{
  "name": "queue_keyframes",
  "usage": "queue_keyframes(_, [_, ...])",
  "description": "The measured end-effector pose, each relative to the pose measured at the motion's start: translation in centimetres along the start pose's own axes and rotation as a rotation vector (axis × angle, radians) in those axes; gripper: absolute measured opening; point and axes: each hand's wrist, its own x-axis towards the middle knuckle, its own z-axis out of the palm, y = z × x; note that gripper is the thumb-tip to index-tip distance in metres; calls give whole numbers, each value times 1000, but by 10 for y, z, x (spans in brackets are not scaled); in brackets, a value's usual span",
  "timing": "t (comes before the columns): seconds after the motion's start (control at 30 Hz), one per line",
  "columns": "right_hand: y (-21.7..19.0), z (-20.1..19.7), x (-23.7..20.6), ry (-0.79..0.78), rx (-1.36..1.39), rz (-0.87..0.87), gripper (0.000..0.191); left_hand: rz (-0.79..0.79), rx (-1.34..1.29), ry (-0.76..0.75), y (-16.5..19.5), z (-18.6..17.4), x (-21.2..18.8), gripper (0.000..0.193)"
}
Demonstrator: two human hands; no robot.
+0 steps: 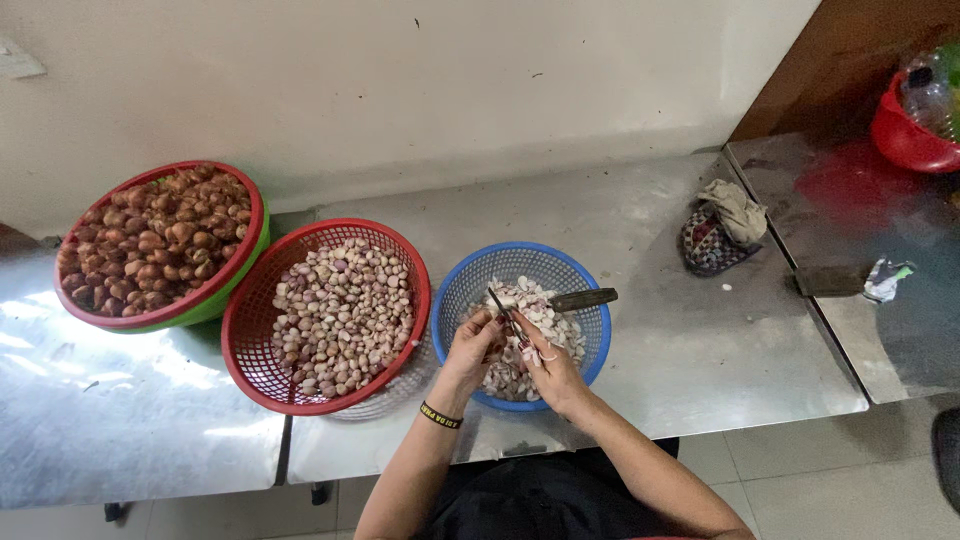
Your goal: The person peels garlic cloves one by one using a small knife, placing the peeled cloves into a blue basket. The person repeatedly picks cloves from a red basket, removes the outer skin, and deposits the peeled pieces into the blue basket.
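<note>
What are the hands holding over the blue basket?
The right hand seems to hold a small knife low down, blade up. The left hand pinches something small against it, too tiny to tell, over the blue basket.

Both forearms reach fwd, bare, converging. Left hand (472, 345) curled, fingers pinched shut, black band w/ yellow marks on wrist. Right hand (548, 368) closed in a grip, just beside left, nearly touching.

Single head view; steep downward; near steel table (700, 350)
</note>
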Motion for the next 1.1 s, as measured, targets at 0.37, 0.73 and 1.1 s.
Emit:
queue_keyframes(0.37, [-6, -5, 5, -9, -77, 24, 65, -47, -205, -26, -4, 13, -5, 13])
queue_keyframes(0.73, [-16, -7, 9, -109, -186, 316, 68, -30, -292, 24, -10, 16, -3, 7])
queue_keyframes(1.1, [7, -5, 20, 4, -155, 79, 52, -99, -277, -30, -13, 22, -7, 11])
